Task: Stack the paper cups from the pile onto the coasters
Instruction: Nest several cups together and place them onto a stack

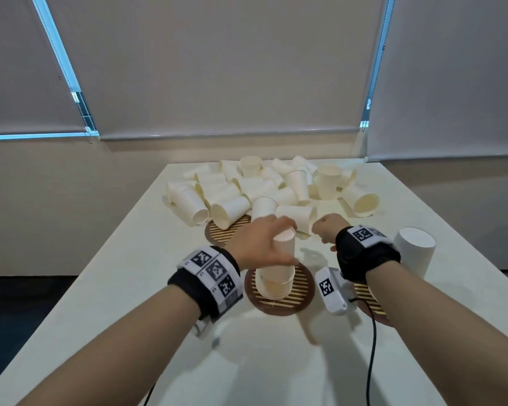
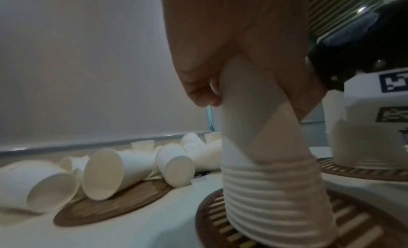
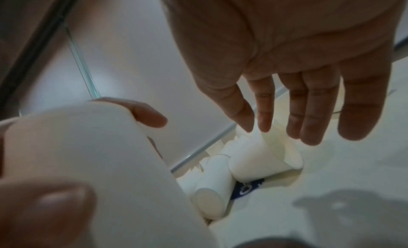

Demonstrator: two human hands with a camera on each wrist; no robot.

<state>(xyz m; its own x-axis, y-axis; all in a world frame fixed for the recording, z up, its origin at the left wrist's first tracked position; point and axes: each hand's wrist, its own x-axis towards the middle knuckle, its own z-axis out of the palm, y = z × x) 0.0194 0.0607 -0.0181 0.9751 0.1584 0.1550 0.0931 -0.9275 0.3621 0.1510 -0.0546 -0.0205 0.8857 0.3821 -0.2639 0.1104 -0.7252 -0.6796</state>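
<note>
Two hands: left hand (image 1: 263, 244) grips cup stack (image 1: 276, 276) (inverted), right hand (image 3: 287, 63) hovers, fingers straight.

You are working in an office or meeting room: a plain pale desk (image 1: 276, 361) stands against a wall of grey roller blinds (image 1: 217, 68) drawn over tall windows, with dark carpet (image 1: 27, 303) beside it.

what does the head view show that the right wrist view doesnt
Only the head view: three striped coasters, the middle coaster under the cup stack, and a second stack at right. Only the right wrist view: the right hand seen palm-side, fingers straight, holding nothing. Both: the left hand gripping the top cup, and the cup pile.
</note>
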